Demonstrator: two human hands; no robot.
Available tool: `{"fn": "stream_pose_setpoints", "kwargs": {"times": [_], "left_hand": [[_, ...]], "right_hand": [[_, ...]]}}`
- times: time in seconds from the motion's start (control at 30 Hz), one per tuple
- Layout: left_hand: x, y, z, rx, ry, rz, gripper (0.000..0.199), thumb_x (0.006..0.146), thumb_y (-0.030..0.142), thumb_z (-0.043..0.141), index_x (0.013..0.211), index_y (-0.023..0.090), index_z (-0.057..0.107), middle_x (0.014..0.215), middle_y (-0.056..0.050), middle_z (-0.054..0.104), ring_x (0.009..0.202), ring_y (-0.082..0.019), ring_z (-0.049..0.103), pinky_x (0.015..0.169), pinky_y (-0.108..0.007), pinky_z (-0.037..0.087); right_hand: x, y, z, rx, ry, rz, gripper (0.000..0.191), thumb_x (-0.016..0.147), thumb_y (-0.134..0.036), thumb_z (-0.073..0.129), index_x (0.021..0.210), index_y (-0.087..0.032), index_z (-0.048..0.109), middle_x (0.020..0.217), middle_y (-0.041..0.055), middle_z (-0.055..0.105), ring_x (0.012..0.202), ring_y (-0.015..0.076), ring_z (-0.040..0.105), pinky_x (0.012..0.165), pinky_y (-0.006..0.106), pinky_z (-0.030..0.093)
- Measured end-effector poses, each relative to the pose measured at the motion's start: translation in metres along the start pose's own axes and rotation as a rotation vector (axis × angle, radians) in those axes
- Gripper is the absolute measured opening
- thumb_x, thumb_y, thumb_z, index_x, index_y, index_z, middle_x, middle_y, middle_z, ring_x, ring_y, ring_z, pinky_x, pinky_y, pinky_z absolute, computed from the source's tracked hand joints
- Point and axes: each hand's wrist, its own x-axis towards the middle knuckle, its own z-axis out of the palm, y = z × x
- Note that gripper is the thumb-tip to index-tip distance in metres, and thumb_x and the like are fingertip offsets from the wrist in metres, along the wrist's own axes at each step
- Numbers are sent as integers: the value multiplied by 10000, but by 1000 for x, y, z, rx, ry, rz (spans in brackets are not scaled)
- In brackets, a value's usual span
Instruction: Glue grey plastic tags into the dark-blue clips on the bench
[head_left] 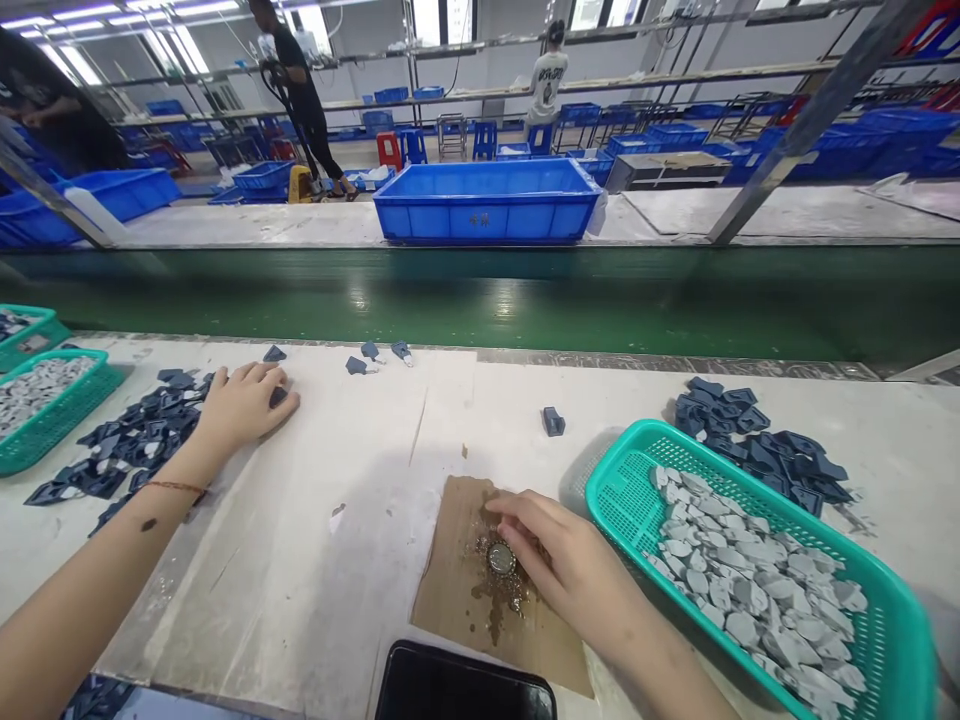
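My left hand (244, 405) is at the left of the worktable, its fingers curled round a small dark blue plastic part (277, 396). Beside it spreads a loose pile of similar dark blue parts (154, 430), some with whitish pieces on them. My right hand (566, 555) is over a piece of brown cardboard (442, 590), thumb and forefinger close together. What they pinch, if anything, is too small to tell. Just by these fingertips sits a round metal bottle cap (501, 559) with clear liquid in it, amid wet stains.
A green basket (637, 450) of light grey pieces stands right, before more dark blue parts (795, 465). One part (553, 421) lies mid-table. A phone (465, 685) is at the front edge. Beyond run a green conveyor belt (450, 300) and a blue crate (480, 215); people are further back.
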Motion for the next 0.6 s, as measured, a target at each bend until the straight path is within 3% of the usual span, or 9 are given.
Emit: {"fn": "stream_pose_setpoints", "kwargs": {"times": [0.1,0.2,0.3,0.37,0.47,0.6], "left_hand": [[23,31,2,-39,42,55,530,974,486,415,1260,91,622,1435,-249,587,1300,-425,557,1105,-586,388],[57,81,14,-91,63,159,576,1000,531,431,1455,195,535,1581,-184,468,1425,-377,460,1140,-526,375],[86,125,29,-117,54,228,448,1024,463,469,1391,243,600,1531,-137,530,1392,-342,491,1140,-505,376],[95,136,35,-115,36,208,344,1039,398,495,1275,208,657,1390,-122,625,1257,-291,590,1092,-479,433],[92,116,33,-81,24,73,312,1016,396,597,1200,151,657,1252,-108,665,1126,-259,641,1025,-494,498],[65,52,16,-42,13,-125,321,1007,394,630,1212,148,655,1243,-101,671,1143,-266,650,1033,-516,515]], "right_hand": [[1,1,0,0,7,-2,254,1074,-233,432,1212,-236,645,1121,77,741,987,225,724,822,381,595],[2,3,0,15,3,15,251,1075,-234,436,1210,-236,648,1137,75,741,1008,221,724,841,373,591],[2,5,-1,27,-10,30,254,1078,-235,438,1222,-232,647,1149,71,734,1036,221,714,873,382,579],[3,5,-2,31,-14,43,249,1075,-224,444,1218,-227,647,1144,67,732,1037,222,709,880,389,573],[3,2,-3,5,-8,48,246,1064,-193,451,1210,-220,647,1111,65,733,996,228,710,847,394,574],[2,-4,-2,-44,-6,-5,252,1050,-161,464,1204,-211,658,1121,71,738,1035,252,705,872,414,574]]}}
